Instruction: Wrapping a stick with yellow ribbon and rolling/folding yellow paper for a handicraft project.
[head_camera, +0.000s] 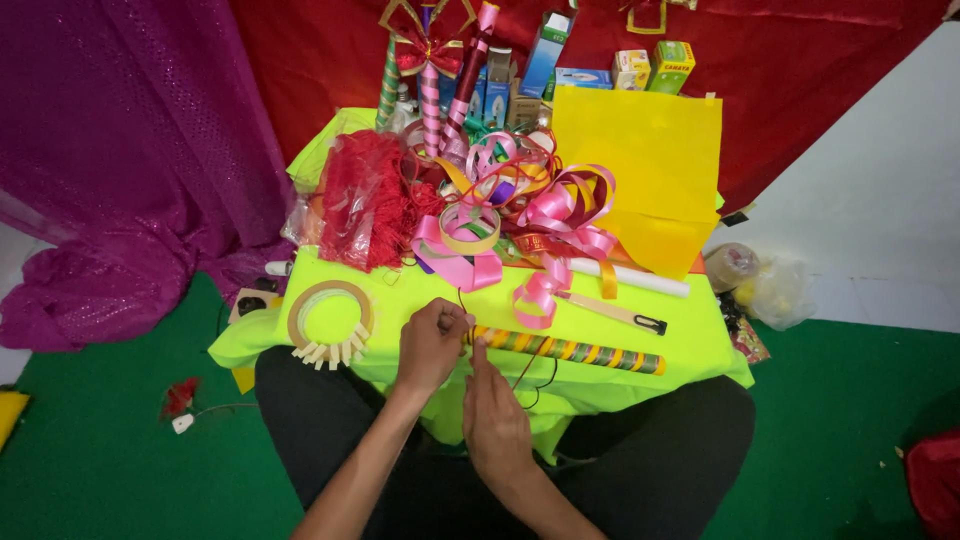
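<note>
left hand (432, 345) closed round end of ribbon-wrapped striped stick (565, 349) on lime cloth (690, 330) | right hand (492, 420) pinching thin dark thread (525, 375) | advice: keep thread taut, stick steady

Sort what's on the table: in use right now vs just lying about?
In use:
- left hand gripping the end of the striped stick
- right hand on the thin dark thread

Lying about:
- tape roll
- pink ribbon curls
- red tassels
- yellow sheet
- small boxes
</note>
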